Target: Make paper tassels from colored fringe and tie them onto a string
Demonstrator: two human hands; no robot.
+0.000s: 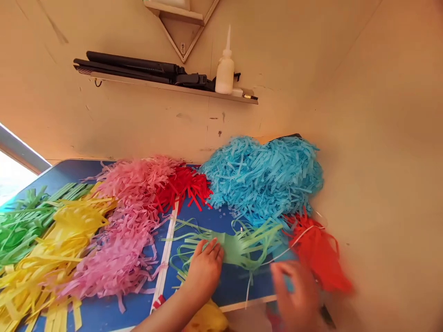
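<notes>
A pale green tissue paper piece [231, 249] lies across the blue table [238, 281], cut into fringe at both ends with a solid middle. My left hand [206, 265] rests on its left half, fingers lying on the paper rather than wrapped round it. Lower right, my right hand [297, 295] is lifted and smeared by motion; its fingers look bent, and whether they hold anything cannot be made out. A thin white string [294, 243] runs from the green paper's right side towards the red tissue fringe [320, 253] at the right.
Blue tissue fringe [263, 177] is heaped at the back. Pink fringe [138, 184], red fringe [183, 186], yellow fringe [69, 226] and green fringe [24, 233] spread leftwards. A wall shelf [155, 85] above carries a black hair straightener [134, 67] and a white nozzle bottle [225, 71].
</notes>
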